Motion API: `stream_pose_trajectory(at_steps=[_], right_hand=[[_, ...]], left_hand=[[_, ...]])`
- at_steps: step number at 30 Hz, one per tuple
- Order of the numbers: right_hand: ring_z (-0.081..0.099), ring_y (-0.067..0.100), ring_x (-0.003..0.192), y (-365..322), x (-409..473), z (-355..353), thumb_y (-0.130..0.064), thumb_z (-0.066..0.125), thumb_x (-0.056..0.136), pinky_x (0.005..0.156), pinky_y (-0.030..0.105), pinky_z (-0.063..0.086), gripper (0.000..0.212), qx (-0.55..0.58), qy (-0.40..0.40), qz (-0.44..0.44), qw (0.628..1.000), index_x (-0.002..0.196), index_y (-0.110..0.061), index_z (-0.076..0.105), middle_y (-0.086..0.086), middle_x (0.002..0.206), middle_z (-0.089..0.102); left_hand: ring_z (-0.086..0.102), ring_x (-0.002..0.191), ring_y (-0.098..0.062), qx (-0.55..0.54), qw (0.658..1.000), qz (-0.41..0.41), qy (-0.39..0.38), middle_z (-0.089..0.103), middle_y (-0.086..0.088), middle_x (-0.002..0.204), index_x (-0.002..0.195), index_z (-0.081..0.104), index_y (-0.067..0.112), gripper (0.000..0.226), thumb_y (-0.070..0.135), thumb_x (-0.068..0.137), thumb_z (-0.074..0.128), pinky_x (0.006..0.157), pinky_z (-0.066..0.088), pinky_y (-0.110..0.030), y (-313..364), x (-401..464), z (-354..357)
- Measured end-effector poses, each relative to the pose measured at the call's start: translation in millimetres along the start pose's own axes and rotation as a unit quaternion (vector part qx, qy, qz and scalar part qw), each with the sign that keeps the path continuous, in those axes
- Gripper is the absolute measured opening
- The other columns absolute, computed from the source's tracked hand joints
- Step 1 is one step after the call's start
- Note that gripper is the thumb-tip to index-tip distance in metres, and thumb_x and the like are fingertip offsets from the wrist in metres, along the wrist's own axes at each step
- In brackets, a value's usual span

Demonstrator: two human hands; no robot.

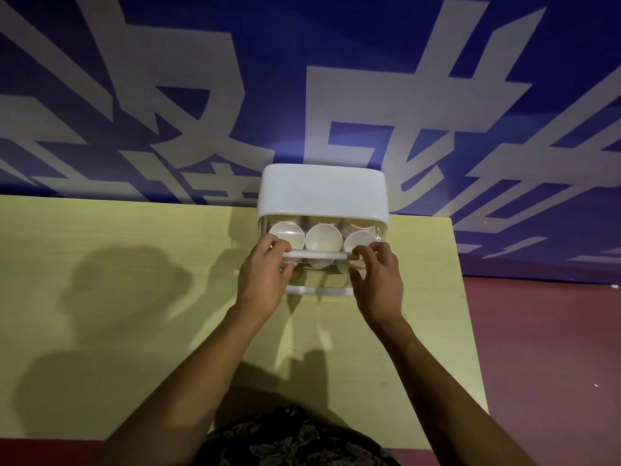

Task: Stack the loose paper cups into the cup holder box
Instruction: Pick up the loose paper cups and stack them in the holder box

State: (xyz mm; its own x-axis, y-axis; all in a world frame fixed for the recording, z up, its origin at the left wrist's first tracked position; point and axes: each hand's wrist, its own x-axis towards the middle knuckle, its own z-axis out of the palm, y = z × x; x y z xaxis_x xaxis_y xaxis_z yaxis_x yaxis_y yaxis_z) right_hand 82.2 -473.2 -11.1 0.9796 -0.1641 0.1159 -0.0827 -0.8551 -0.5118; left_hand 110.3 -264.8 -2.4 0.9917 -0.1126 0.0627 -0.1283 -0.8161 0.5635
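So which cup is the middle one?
On the yellow table the white box stands at the far edge. Three cup mouths face you behind its front bar. The middle cup sits between both hands, touched by neither.

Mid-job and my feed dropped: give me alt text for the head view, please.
Both hands grip the front bar of the cup holder box, the left hand at its left end and the right hand at its right end. Three paper cups lie side by side inside, mouths facing the camera. The box stands at the far edge of a yellow-green table against a blue wall with white lettering.
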Motion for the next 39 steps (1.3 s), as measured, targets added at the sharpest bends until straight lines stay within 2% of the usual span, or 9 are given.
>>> stream_pose_trajectory(at_steps=[4, 7, 12, 18, 24, 28, 33, 36, 39], right_hand=[[0.047, 0.025, 0.086, 4.9, 4.5, 6.0, 0.003, 0.071, 0.070, 0.054, 0.034, 0.045, 0.039, -0.041, 0.028, -0.029, 0.998, 0.101, -0.015, 0.057, 0.001, 0.107, 0.054], [0.046, 0.026, 0.080, 9.2, 11.6, 8.1, 0.004, 0.068, 0.072, 0.053, 0.034, 0.041, 0.030, -0.052, 0.054, -0.031, 0.997, 0.093, -0.013, 0.055, 0.002, 0.097, 0.055], [0.047, 0.026, 0.078, 11.2, 5.0, 13.3, 0.003, 0.067, 0.072, 0.061, 0.038, 0.044, 0.027, -0.060, 0.065, -0.033, 0.996, 0.092, -0.011, 0.055, 0.005, 0.096, 0.056], [0.050, 0.026, 0.082, 21.6, -25.1, 23.4, -0.008, 0.075, 0.072, 0.066, 0.036, 0.045, 0.030, -0.054, 0.035, -0.024, 0.998, 0.096, -0.013, 0.058, 0.003, 0.100, 0.057], [0.055, 0.022, 0.071, 29.7, -33.6, 23.4, -0.010, 0.072, 0.079, 0.053, 0.028, 0.040, 0.013, -0.055, 0.040, -0.029, 0.997, 0.084, -0.017, 0.063, -0.004, 0.090, 0.061], [0.055, 0.021, 0.065, 31.1, -36.3, 25.0, -0.011, 0.071, 0.079, 0.044, 0.027, 0.038, 0.013, -0.072, 0.020, -0.035, 0.997, 0.085, -0.020, 0.063, -0.005, 0.086, 0.059], [0.058, 0.015, 0.061, 44.9, -47.9, 36.8, -0.013, 0.073, 0.081, 0.042, 0.023, 0.036, 0.019, -0.063, -0.007, -0.038, 0.997, 0.092, -0.028, 0.071, -0.010, 0.088, 0.063], [0.060, 0.015, 0.062, 46.8, -51.2, 41.6, -0.009, 0.073, 0.080, 0.043, 0.022, 0.036, 0.023, -0.059, -0.016, -0.029, 0.998, 0.092, -0.029, 0.073, -0.010, 0.090, 0.066], [0.063, 0.017, 0.064, 41.8, -51.0, 41.2, -0.011, 0.073, 0.081, 0.046, 0.025, 0.043, 0.020, -0.024, -0.010, 0.002, 1.000, 0.092, -0.027, 0.073, -0.009, 0.090, 0.065]], left_hand=[[0.051, 0.094, -0.026, 0.086, 0.996, -0.003, -0.005, 0.049, -0.002, 0.107, 0.097, 0.055, 0.016, 0.029, 0.013, 0.074, 0.073, 0.059, 0.050, -0.038, 5.6, 3.7, 6.8], [0.050, 0.090, -0.027, 0.115, 0.993, -0.010, 0.001, 0.050, -0.005, 0.104, 0.095, 0.053, 0.015, 0.031, 0.008, 0.071, 0.072, 0.057, 0.049, -0.038, 7.2, 10.5, 11.6], [0.051, 0.086, -0.025, 0.132, 0.991, -0.008, 0.013, 0.051, -0.005, 0.101, 0.093, 0.054, 0.014, 0.028, 0.007, 0.071, 0.070, 0.054, 0.049, -0.037, 1.6, 5.6, 16.9], [0.055, 0.088, -0.022, 0.091, 0.996, 0.003, 0.015, 0.054, 0.000, 0.102, 0.098, 0.059, 0.016, 0.023, 0.012, 0.077, 0.069, 0.054, 0.051, -0.035, -10.9, -24.6, 25.7], [0.063, 0.082, -0.020, 0.061, 0.998, 0.023, 0.013, 0.061, 0.005, 0.104, 0.104, 0.066, 0.019, 0.029, 0.011, 0.077, 0.073, 0.059, 0.053, -0.036, -25.4, -35.3, 32.0], [0.064, 0.074, -0.020, 0.060, 0.998, 0.032, 0.011, 0.062, 0.005, 0.100, 0.098, 0.067, 0.017, 0.027, 0.013, 0.074, 0.077, 0.055, 0.052, -0.031, -29.3, -40.1, 37.1], [0.065, 0.069, -0.021, 0.059, 0.998, 0.027, -0.025, 0.063, 0.004, 0.097, 0.099, 0.070, 0.017, 0.020, 0.012, 0.080, 0.073, 0.057, 0.052, -0.028, -42.1, -49.7, 48.8], [0.065, 0.072, -0.025, 0.077, 0.996, 0.000, -0.048, 0.064, 0.000, 0.096, 0.101, 0.070, 0.016, 0.019, 0.012, 0.083, 0.067, 0.059, 0.052, -0.031, -41.7, -49.7, 55.2], [0.065, 0.080, -0.027, 0.070, 0.995, -0.026, -0.059, 0.064, -0.003, 0.101, 0.108, 0.069, 0.014, 0.022, 0.013, 0.088, 0.062, 0.068, 0.052, -0.035, -34.8, -47.4, 57.5]])
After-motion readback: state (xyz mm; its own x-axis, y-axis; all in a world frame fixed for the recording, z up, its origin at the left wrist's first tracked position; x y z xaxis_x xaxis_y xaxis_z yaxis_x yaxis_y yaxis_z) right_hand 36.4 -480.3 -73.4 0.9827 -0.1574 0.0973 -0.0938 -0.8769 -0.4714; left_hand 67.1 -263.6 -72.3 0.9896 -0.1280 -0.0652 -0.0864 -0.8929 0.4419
